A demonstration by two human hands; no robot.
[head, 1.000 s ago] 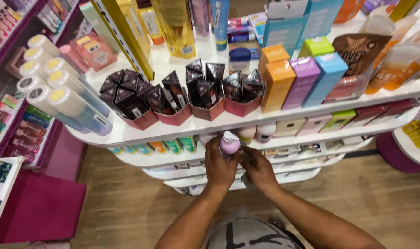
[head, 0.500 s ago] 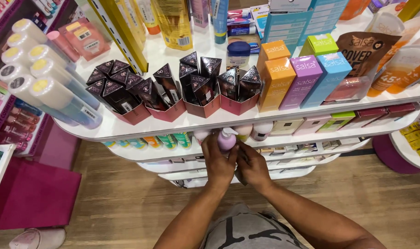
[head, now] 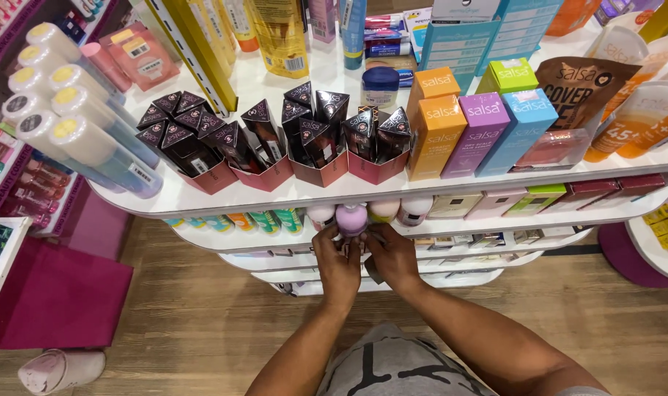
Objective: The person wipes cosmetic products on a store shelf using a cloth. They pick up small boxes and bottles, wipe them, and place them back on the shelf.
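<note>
My left hand [head: 337, 262] and my right hand [head: 391, 254] both grip a small bottle with a rounded lilac cap [head: 351, 219], held just under the front edge of the top white shelf [head: 290, 196]. The bottle's body is hidden between my fingers. Beside it on the second shelf stand similar round-capped bottles: a pink one [head: 320, 215] to the left, a peach one [head: 384, 210] and a white one [head: 414, 210] to the right.
On the top shelf stand pink trays of dark pointed boxes [head: 304, 136], coloured cartons [head: 483, 126] and tall pale tubes [head: 92, 143]. Lower curved white shelves [head: 451, 277] step down below. A magenta panel [head: 55, 293] stands on the wooden floor at left.
The view has shifted slightly, so the shelf sits a little lower and to the right. Both hands stay on the lilac-capped bottle at about the same spot by the second shelf.
</note>
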